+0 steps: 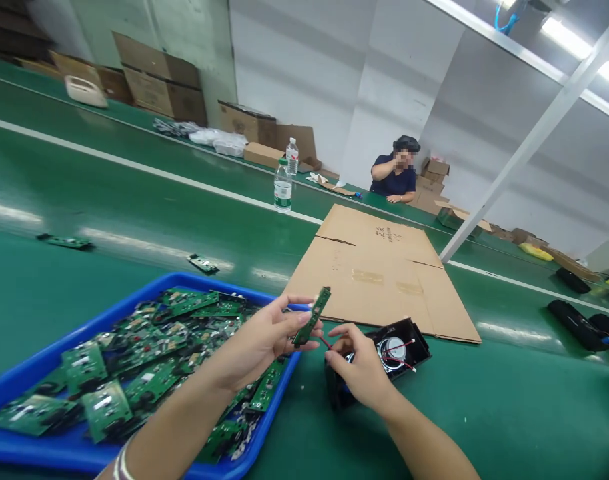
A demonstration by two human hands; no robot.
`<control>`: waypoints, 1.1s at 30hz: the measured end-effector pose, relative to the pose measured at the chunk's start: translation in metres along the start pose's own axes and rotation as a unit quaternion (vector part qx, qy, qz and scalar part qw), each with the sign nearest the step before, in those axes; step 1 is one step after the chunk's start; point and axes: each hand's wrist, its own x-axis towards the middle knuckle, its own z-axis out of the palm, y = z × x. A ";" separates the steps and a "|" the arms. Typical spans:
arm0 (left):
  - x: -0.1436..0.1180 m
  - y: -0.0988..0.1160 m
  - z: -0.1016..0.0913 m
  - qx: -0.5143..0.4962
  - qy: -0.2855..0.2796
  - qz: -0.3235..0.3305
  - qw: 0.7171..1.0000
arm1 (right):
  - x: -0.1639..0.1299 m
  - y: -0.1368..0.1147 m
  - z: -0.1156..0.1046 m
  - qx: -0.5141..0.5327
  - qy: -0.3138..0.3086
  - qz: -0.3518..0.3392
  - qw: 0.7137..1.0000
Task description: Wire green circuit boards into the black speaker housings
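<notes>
A narrow green circuit board [313, 317] is pinched between the thumb and fingers of my left hand [279, 327], tilted upward. My right hand [355, 360] closes its fingertips on a thin red wire [325, 343] that reaches toward the board's lower end. Whether the wire touches the board I cannot tell. Beneath and behind my right hand lies a black speaker housing [415, 339], partly covered by it. A round silver speaker [393, 352] sits inside, with red and black leads across it. Left of both hands, a blue tray [277, 407] holds many similar boards.
Beyond the hands a flattened cardboard sheet [369, 260] lies on the green table. Two loose boards, one a small circuit board [203, 264], lie behind the tray. A water bottle [283, 187] stands farther back. Across the table sits a person [394, 177]. Black housings [577, 325] lie far right.
</notes>
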 end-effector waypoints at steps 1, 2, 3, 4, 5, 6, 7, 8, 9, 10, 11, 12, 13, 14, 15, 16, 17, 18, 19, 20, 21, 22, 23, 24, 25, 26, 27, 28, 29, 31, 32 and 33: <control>0.000 -0.001 0.000 0.013 0.005 -0.001 1.000 | 0.001 0.001 -0.001 0.057 0.009 0.003 0.998; 0.000 -0.002 0.001 0.027 0.011 -0.002 1.000 | 0.002 0.001 -0.003 0.100 0.025 0.003 0.995; 0.000 -0.004 0.002 0.040 0.017 -0.003 0.999 | 0.001 0.001 -0.006 0.128 0.043 0.000 0.991; 0.000 -0.006 0.003 0.052 0.023 -0.004 0.998 | 0.001 0.001 -0.009 0.140 0.059 -0.003 0.988; 0.001 -0.009 0.005 0.064 0.025 -0.003 0.998 | 0.000 0.000 -0.011 0.135 0.073 -0.005 0.988; 0.002 -0.012 0.007 0.077 0.023 0.002 0.997 | -0.001 0.000 -0.013 0.115 0.087 -0.009 0.990; 0.003 -0.015 0.009 0.087 0.021 0.010 0.996 | -0.003 -0.001 -0.014 0.084 0.098 -0.017 0.992; 0.004 -0.018 0.011 0.097 0.016 0.018 0.995 | -0.004 -0.002 -0.014 0.043 0.108 -0.028 0.993; 0.005 -0.021 0.012 0.102 0.012 0.023 0.994 | -0.006 -0.003 -0.014 -0.001 0.118 -0.046 0.992; 0.006 -0.024 0.013 0.103 0.010 0.025 0.994 | -0.007 -0.004 -0.013 -0.048 0.127 -0.070 0.988; 0.006 -0.026 0.013 0.100 0.012 0.024 0.995 | -0.008 -0.004 -0.012 -0.092 0.135 -0.097 0.982; 0.007 -0.027 0.014 0.098 0.017 0.022 0.995 | -0.008 -0.005 -0.012 -0.132 0.142 -0.126 0.973; 0.007 -0.027 0.014 0.104 0.021 0.018 0.994 | -0.009 -0.005 -0.011 -0.165 0.149 -0.152 0.963; 0.007 -0.026 0.014 0.118 0.021 0.014 0.993 | -0.009 -0.005 -0.011 -0.192 0.157 -0.176 0.953; 0.006 -0.026 0.014 0.133 0.019 0.011 0.991 | -0.009 -0.005 -0.011 -0.213 0.164 -0.194 0.943; 0.006 -0.025 0.015 0.144 0.013 0.008 0.989 | -0.009 -0.004 -0.010 -0.228 0.169 -0.209 0.936; 0.005 -0.024 0.016 0.145 0.003 0.004 0.989 | -0.009 -0.004 -0.010 -0.237 0.171 -0.222 0.930; 0.003 -0.023 0.017 0.132 -0.007 -0.002 0.991 | -0.009 -0.004 -0.009 -0.244 0.173 -0.232 0.926; 0.002 -0.023 0.018 0.109 -0.015 -0.010 0.994 | -0.010 -0.004 -0.009 -0.249 0.174 -0.242 0.921; 0.001 -0.023 0.020 0.077 -0.022 -0.021 0.997 | -0.010 -0.005 -0.008 -0.255 0.177 -0.251 0.917; 0.000 -0.024 0.022 0.045 -0.028 -0.034 0.998 | -0.010 -0.005 -0.008 -0.260 0.179 -0.261 0.912; -0.001 -0.024 0.023 0.015 -0.034 -0.047 0.998 | -0.011 -0.006 -0.008 -0.266 0.182 -0.272 0.907; -0.001 -0.025 0.024 -0.009 -0.042 -0.059 0.997 | -0.011 -0.006 -0.008 -0.273 0.186 -0.281 0.901; -0.001 -0.025 0.025 -0.029 -0.052 -0.069 0.996 | -0.011 -0.006 -0.008 -0.280 0.190 -0.290 0.895; -0.001 -0.025 0.025 -0.042 -0.058 -0.076 0.995 | -0.012 -0.007 -0.008 -0.288 0.193 -0.298 0.889; -0.001 -0.026 0.025 -0.049 -0.061 -0.080 0.994 | -0.012 -0.007 -0.008 -0.295 0.196 -0.305 0.884; -0.001 -0.026 0.024 -0.052 -0.059 -0.083 0.993 | -0.012 -0.007 -0.008 -0.301 0.198 -0.310 0.880; -0.001 -0.026 0.024 -0.052 -0.053 -0.085 0.994 | -0.012 -0.007 -0.009 -0.305 0.199 -0.314 0.877; -0.001 -0.026 0.023 -0.049 -0.045 -0.084 0.994 | -0.012 -0.007 -0.009 -0.307 0.199 -0.316 0.875; 0.000 -0.028 0.022 -0.036 -0.034 -0.083 0.995 | -0.012 -0.007 -0.009 -0.302 0.203 -0.319 0.875; 0.000 -0.028 0.022 -0.030 -0.034 -0.081 0.996 | -0.012 -0.007 -0.009 -0.295 0.206 -0.320 0.877; 0.000 -0.029 0.021 -0.023 -0.036 -0.076 0.996 | -0.012 -0.007 -0.008 -0.287 0.207 -0.321 0.878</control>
